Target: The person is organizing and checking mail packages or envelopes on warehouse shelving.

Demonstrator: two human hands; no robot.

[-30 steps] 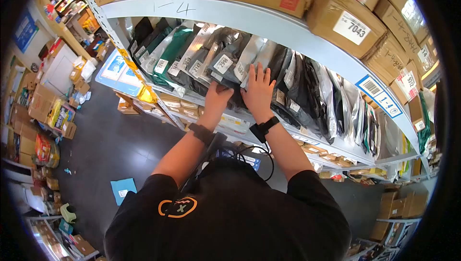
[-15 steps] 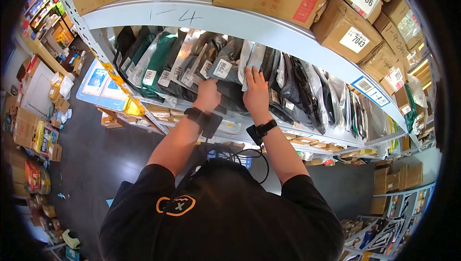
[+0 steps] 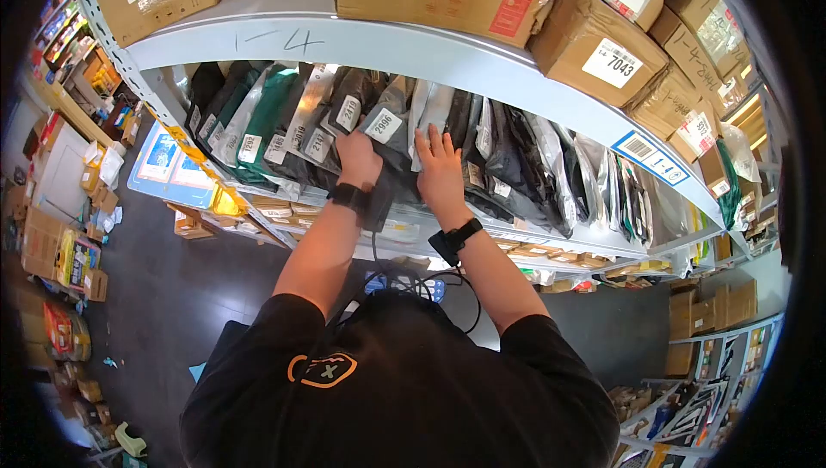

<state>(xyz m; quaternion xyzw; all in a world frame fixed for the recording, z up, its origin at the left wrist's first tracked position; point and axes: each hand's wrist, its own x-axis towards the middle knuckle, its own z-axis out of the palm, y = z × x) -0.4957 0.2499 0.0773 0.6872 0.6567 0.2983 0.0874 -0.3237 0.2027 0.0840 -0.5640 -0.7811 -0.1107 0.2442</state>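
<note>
Plastic-bagged packets stand packed in a row on the metal shelf [image 3: 551, 231], many with white number labels. My left hand [image 3: 359, 161] is closed at the front edge of a dark bagged packet [image 3: 348, 112] labelled 2477, its fingertips partly hidden. Just to its right leans a grey bagged packet [image 3: 384, 125] labelled 2996. My right hand [image 3: 440, 173] lies open, fingers spread, against a pale plastic bag [image 3: 433, 107] further right. Green and dark packets, among them a green one [image 3: 275, 115] labelled 1292, stand left of my hands.
Above the row runs a shelf beam [image 3: 370, 43] marked 1-4, bearing cardboard boxes such as one labelled 7043 [image 3: 600, 55]. Smaller boxes [image 3: 542, 250] fill the level below. A dangling cable [image 3: 460, 283] hangs near my body. Boxes and goods [image 3: 52, 227] are piled at left.
My left hand has shifted slightly left and up among the packets, and the 2477 label now shows more fully. My right hand stays spread on the bags. The view has moved a little.
</note>
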